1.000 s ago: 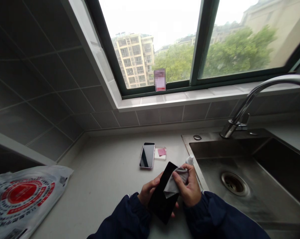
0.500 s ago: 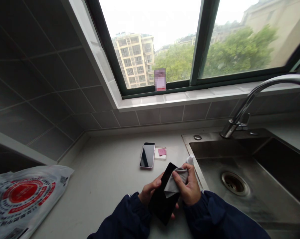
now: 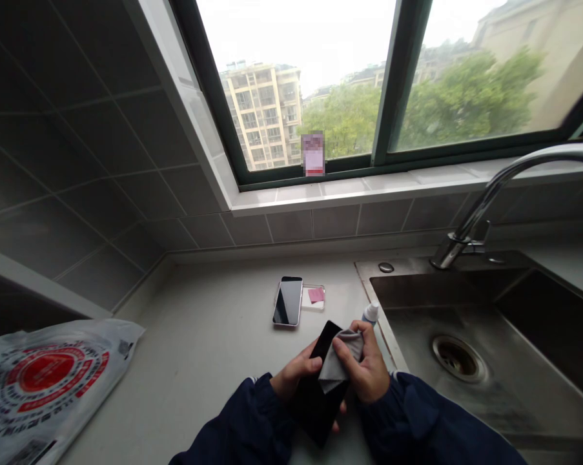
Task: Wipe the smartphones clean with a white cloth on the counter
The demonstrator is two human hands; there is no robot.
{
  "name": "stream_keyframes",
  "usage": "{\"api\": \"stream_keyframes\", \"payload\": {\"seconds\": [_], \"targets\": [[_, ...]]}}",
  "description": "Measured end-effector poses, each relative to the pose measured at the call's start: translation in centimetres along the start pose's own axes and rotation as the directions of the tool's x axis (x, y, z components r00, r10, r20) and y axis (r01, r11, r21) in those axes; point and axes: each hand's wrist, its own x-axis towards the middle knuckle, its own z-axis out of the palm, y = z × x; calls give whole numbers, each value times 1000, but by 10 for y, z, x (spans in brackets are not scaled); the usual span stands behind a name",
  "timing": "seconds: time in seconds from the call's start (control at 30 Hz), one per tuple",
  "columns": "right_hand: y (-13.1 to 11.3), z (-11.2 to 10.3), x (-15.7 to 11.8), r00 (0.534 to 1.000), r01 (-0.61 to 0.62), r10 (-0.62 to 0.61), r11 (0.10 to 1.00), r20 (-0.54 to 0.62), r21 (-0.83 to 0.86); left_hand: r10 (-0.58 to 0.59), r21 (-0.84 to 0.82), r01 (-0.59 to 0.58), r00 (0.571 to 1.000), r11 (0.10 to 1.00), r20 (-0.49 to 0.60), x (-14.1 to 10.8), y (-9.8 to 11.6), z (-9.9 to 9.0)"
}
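A black smartphone (image 3: 319, 403) lies tilted in my left hand (image 3: 298, 371), thumb along its near edge and fingertips showing at the opposite side. My right hand (image 3: 368, 369) pinches a grey cleaning cloth (image 3: 340, 360) with a zigzag edge, and the cloth rests against the phone's upper right part. Just beyond my right fingers stands a small bottle (image 3: 370, 313) with a white cap, its lower part hidden. Farther back on the counter, a second phone (image 3: 288, 301) with a dark screen lies flat beside a clear phone case (image 3: 314, 303) bearing a pink patch.
To the right, a steel sink (image 3: 376, 294) is set into the white counter (image 3: 214, 361), with a chrome faucet (image 3: 470, 219) arching over it. A printed plastic bag (image 3: 49, 381) lies at the left. Behind are a tiled wall and a window with a small pink card.
My right hand and the cloth have shifted slightly down on the phone. More of the bottle shows above my fingers. The view has moved a little.
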Motion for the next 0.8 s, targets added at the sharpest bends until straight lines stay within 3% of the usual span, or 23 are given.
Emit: {"api": "stream_keyframes", "payload": {"seconds": [0.5, 0.8], "targets": [[5, -1, 2, 998, -46, 44, 998, 54, 42, 11, 14, -11, 1000, 1000, 1, 2, 2, 3], [12, 1, 1, 999, -12, 12, 1000, 42, -3, -16, -138, 8, 998, 990, -64, -1, 0, -3]]}}
